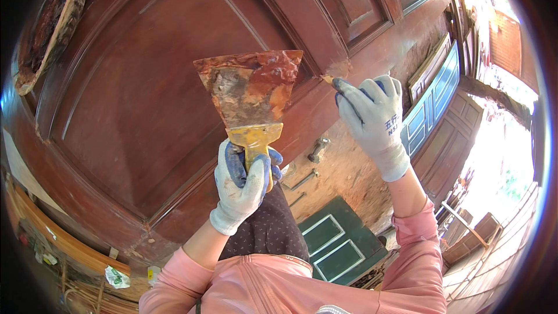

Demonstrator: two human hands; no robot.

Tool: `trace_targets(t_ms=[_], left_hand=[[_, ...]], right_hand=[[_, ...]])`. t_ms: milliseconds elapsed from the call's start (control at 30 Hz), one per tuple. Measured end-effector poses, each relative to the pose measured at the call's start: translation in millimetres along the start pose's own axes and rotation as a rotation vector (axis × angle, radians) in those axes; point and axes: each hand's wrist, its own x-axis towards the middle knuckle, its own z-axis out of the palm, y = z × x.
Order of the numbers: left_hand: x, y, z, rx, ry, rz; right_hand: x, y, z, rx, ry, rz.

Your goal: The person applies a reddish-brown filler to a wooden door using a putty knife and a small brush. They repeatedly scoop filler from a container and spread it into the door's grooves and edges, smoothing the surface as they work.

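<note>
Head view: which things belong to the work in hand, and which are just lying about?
Apparently in use:
smeared scraper, left hand
small yellowish tool, right hand
brown panelled door

Seemingly idle:
hammer-like tool
green panelled door
blue panelled door

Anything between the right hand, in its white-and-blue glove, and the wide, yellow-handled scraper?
Nothing visible blocks the right hand from the scraper; only the small tan-tipped tool that hand holds points into the gap.
</note>
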Motion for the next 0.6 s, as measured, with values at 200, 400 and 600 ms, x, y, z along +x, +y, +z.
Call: trace_targets(t_ms=[200,400,600], left_hand=[[0,1,1,0.037,0.009,-0.006],[1,2,-2,0.054,-0.002,-0.006],[0,0,-3,0.059,0.01,0.012]], right_hand=[[-14,0,12,-0.043,0.071,-0.067],[-13,-1,10,-0.037,0.085,-0.005],[-20,0,15,-0.025,0.095,-0.013]])
